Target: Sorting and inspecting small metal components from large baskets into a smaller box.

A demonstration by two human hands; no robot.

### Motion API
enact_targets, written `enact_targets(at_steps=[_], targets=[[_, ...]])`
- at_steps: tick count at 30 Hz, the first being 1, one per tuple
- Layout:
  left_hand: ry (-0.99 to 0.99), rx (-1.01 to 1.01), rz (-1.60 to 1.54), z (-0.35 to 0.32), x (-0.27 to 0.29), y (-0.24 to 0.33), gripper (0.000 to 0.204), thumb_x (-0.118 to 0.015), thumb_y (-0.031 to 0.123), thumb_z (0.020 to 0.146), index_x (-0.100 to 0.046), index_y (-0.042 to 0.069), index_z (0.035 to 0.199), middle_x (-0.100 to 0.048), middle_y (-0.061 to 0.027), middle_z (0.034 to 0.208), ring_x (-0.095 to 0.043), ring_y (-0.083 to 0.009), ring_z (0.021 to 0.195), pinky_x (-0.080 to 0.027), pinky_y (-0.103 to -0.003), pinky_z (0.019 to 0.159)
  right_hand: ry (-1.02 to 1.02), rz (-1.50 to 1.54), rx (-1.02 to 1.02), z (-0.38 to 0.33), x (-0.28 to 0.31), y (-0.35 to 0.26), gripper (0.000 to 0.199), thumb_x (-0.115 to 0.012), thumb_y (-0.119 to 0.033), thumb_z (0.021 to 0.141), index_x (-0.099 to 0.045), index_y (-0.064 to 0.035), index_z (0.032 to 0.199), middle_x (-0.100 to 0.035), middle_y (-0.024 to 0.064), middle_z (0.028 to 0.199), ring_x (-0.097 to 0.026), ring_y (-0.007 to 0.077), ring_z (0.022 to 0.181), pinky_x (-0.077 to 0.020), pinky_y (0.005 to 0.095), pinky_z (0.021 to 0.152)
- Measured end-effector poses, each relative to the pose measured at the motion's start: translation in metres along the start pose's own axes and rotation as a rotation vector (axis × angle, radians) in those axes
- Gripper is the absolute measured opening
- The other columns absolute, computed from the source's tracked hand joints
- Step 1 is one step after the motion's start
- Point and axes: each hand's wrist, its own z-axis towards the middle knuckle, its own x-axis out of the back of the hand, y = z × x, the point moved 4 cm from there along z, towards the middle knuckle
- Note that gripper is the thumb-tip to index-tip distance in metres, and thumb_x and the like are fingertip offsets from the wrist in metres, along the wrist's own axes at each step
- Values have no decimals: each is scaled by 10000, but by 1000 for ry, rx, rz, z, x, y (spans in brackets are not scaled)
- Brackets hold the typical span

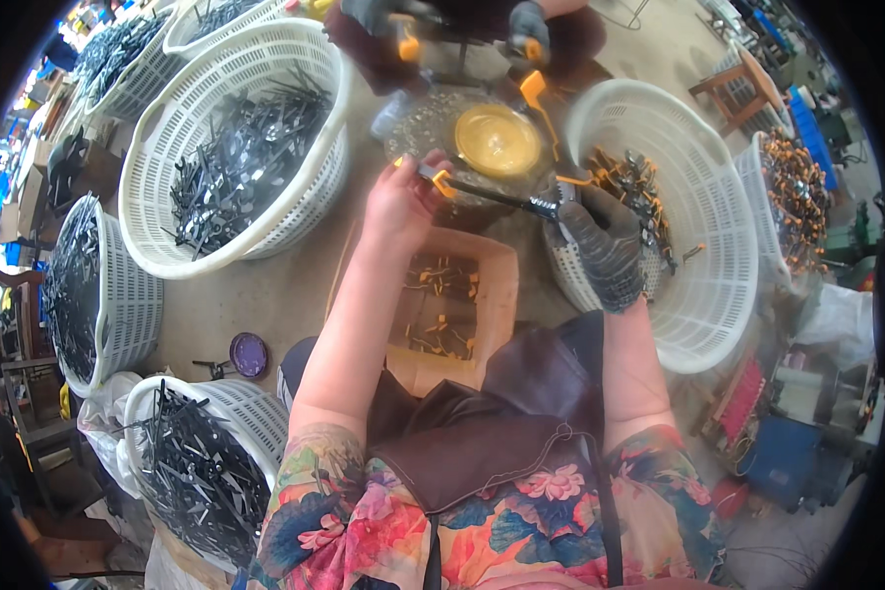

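Note:
My bare left hand point(400, 205) pinches the orange-tipped end of a slim black part point(506, 200), which looks like a rod or a tool handle. At its other end my right hand point(608, 246), in a dark grey glove, closes round it. Whether that end is a separate tool, I cannot tell. Just beyond the part a yellow round dish point(497, 141) sits on a worn round block point(425, 126). Below my hands stands a tan tub point(501, 280) with several black and orange pieces at its bottom.
White baskets of dark metal parts stand to the left: a large basket point(136, 211) and a nearer basket point(256, 405). On the right, a white basket point(718, 285) holds orange-and-black pieces. Across the block, a co-worker's gloved hand point(529, 29) is near orange pieces.

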Motion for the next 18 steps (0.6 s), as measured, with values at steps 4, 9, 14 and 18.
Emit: enact_targets(at_steps=[4, 9, 14, 18], targets=[[17, -8, 32, 2, 0, -2, 293, -410, 217, 990, -441, -14, 1167, -595, -130, 1114, -624, -200, 940, -543, -270, 680, 34, -2, -41, -1, 0, 2, 188, -636, -115, 854, -643, 33, 970, -630, 30, 717, -548, 72, 638, -449, 235, 587], [5, -26, 48, 2, 2, -2, 269, -431, 219, 983, -430, 3, 1142, -598, -137, 1104, -629, -214, 933, -552, -292, 682, -4, -33, -39, -1, -1, 5, 223, -641, -108, 852, -640, 28, 1029, -649, 47, 767, -572, 86, 664, -468, 241, 615], [54, -65, 157, -6, -6, 2, 245, -438, 213, 980, -426, 20, 1131, -595, -137, 1112, -640, -224, 906, -554, -301, 678, -75, -197, 70, 0, -5, -1, 317, -633, -172, 859, -599, 42, 1090, -588, 23, 786, -513, 84, 684, -434, 233, 627], [137, -100, 221, -25, -27, -13, 245, -442, 194, 977, -383, 56, 1170, -600, -117, 1082, -642, -210, 892, -542, -275, 652, -91, -348, 147, 0, -30, -19, 290, -631, -144, 857, -615, 7, 1104, -637, 69, 862, -578, 120, 734, -472, 265, 673]])
